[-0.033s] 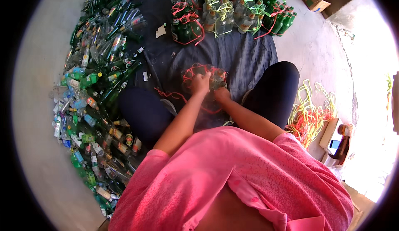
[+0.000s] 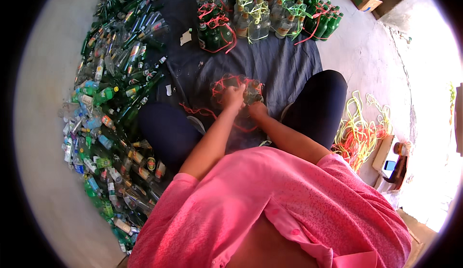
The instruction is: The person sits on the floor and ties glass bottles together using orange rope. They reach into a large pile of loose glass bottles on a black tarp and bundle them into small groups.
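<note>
Between my knees stands a bundle of clear glass bottles (image 2: 252, 87), with red plastic string (image 2: 198, 109) laced around their necks. My left hand (image 2: 233, 96) is closed at the tops of the bottles, thumb uppermost. Just to the right and nearer to me, my right hand (image 2: 257, 109) is closed against the near side of the bundle. What the fingers of each hand pinch is too small and hidden to make out. A loose length of the string trails left over the dark cloth, and another loop hangs on the near side.
A dark cloth (image 2: 185, 68) covers the floor. Along the left lies a long heap of loose bottles (image 2: 103, 118). Several tied bottle bundles (image 2: 251, 20) stand at the back. Yellow and red string (image 2: 359, 138) lies piled at right, beside a small box (image 2: 385, 156).
</note>
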`<state>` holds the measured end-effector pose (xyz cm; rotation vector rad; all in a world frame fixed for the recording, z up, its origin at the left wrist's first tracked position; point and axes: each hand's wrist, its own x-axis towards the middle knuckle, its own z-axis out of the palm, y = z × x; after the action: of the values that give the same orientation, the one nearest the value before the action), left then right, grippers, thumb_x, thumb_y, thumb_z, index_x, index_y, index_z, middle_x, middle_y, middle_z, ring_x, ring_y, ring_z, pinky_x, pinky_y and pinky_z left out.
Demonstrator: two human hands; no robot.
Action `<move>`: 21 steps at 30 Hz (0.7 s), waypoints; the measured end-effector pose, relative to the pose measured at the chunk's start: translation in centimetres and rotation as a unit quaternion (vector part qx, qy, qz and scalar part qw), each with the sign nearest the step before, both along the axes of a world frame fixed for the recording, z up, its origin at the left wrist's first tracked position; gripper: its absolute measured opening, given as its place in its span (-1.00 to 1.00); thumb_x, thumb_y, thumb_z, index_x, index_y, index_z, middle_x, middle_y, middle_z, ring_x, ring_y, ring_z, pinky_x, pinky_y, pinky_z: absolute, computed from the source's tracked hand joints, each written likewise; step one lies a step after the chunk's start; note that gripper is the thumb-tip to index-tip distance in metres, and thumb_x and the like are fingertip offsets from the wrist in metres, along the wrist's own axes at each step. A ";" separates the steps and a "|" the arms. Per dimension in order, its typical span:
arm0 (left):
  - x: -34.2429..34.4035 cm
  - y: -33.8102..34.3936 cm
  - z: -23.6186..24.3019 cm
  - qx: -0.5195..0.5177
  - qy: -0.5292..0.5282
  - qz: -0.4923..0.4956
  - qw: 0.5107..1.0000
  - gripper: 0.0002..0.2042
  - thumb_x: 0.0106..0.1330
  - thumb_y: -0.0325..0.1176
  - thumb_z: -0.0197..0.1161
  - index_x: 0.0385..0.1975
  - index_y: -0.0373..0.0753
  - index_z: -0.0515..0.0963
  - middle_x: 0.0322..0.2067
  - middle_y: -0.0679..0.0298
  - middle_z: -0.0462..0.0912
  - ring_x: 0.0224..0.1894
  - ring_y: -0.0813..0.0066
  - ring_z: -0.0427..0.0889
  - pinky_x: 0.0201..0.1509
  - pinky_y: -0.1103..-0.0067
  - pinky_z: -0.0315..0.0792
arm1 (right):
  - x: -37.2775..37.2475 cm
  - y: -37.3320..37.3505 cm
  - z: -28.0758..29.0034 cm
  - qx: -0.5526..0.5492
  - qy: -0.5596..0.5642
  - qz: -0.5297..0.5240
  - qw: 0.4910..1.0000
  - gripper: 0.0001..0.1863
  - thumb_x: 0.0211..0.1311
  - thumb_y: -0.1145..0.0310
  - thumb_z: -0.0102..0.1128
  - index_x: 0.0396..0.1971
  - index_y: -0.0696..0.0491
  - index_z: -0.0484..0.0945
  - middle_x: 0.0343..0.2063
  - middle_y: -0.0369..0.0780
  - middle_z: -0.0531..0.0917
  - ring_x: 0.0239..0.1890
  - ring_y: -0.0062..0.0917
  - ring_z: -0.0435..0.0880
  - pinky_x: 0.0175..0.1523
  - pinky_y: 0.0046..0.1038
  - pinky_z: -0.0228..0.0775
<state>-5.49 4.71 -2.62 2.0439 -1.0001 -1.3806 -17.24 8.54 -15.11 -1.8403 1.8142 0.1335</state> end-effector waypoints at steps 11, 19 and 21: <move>-1.2 -0.9 -2.0 0.080 0.236 0.058 0.967 -0.82 0.50 -0.18 0.11 -0.03 -0.07 0.45 -0.51 0.32 0.58 -0.62 0.50 0.52 -0.59 0.45 0.50 | -0.9 0.1 1.3 0.061 -0.072 -0.149 0.984 -0.69 0.24 0.21 0.07 -0.31 0.00 0.78 -0.20 -0.10 0.78 -0.13 -0.23 0.79 -0.06 -0.21 0.64; 0.0 1.5 -5.0 -0.174 -0.216 -0.036 0.960 -0.78 0.29 -0.20 0.25 -0.38 -0.25 0.59 -0.49 0.12 0.66 -0.52 0.24 0.63 -0.34 0.31 0.54 | 0.5 0.2 4.5 0.033 -0.143 -0.155 0.977 -0.66 0.19 0.14 0.15 -0.27 0.07 0.76 -0.21 0.01 0.75 -0.08 -0.12 0.76 -0.03 -0.12 0.61; -2.0 1.6 -4.1 -0.305 -0.291 -0.168 0.891 -0.84 0.27 -0.31 0.18 -0.31 -0.28 0.55 -0.40 0.04 0.66 -0.29 0.07 0.65 -0.17 0.24 0.52 | -1.5 -0.8 2.8 0.059 -0.128 -0.160 0.977 -0.61 0.21 0.11 0.16 -0.17 0.10 0.73 -0.13 0.04 0.73 -0.01 -0.13 0.74 0.05 -0.15 0.58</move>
<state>-7.46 6.34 -6.77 1.8462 -1.8357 -0.4386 -18.72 7.74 -12.27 -1.3910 1.8458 -0.1091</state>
